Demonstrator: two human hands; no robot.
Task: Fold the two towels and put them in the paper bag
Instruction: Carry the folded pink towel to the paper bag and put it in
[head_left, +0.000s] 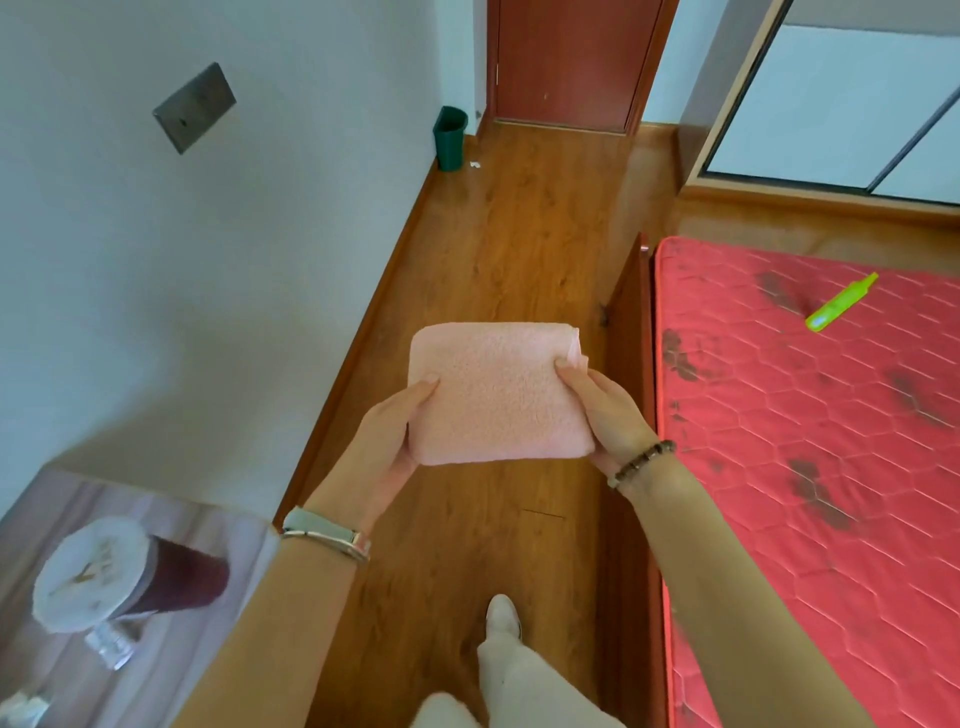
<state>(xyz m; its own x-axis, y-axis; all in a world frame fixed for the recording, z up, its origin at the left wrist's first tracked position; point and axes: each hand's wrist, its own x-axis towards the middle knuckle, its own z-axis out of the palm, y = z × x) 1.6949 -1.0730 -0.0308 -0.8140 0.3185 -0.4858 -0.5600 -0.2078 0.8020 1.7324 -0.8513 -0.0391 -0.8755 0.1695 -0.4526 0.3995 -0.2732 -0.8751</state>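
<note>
Above the wooden floor (524, 249), left hand (387, 436) and right hand (608, 410) grip a folded towel (498, 395), fingers hidden beneath.

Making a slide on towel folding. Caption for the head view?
Both hands, left hand and right hand, hold a folded pink towel above a wooden floor, beside a red mattress.

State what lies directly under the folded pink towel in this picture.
The pink towel is held in the air by the left hand and right hand. Below it is wooden floor; the fingers beneath are covered.
</note>
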